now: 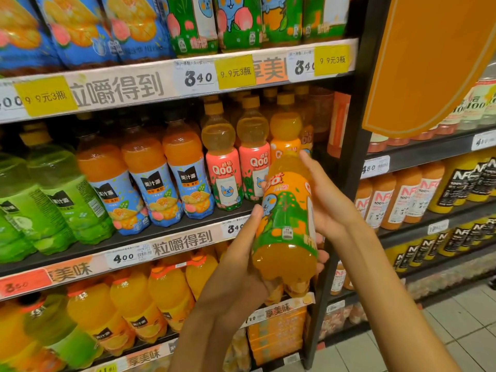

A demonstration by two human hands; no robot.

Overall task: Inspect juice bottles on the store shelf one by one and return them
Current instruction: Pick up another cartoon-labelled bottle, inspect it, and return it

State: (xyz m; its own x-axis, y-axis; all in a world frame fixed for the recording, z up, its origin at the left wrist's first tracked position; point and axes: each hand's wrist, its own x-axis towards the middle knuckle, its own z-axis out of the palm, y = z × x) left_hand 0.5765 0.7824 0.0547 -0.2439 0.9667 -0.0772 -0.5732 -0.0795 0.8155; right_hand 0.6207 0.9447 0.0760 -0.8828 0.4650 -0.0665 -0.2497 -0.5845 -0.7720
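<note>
An orange Qoo juice bottle (285,224) with an orange-and-green cartoon label is tilted in front of the middle shelf (171,234), its top leaning toward the shelf. My left hand (241,264) grips its lower part, thumb along the left side and fingers under the base. My right hand (324,200) holds the upper right side, fingertips near the neck. Right behind it on the shelf stand another orange Qoo bottle (285,135) and two pink-labelled Qoo bottles (224,167).
Blue-labelled orange juice bottles (150,178) and green bottles (48,200) fill the shelf's left part. A black upright post (351,146) divides this rack from the neighbouring rack with NFC bottles (402,194). An orange sign (429,63) hangs at upper right. Tiled floor (456,318) lies below.
</note>
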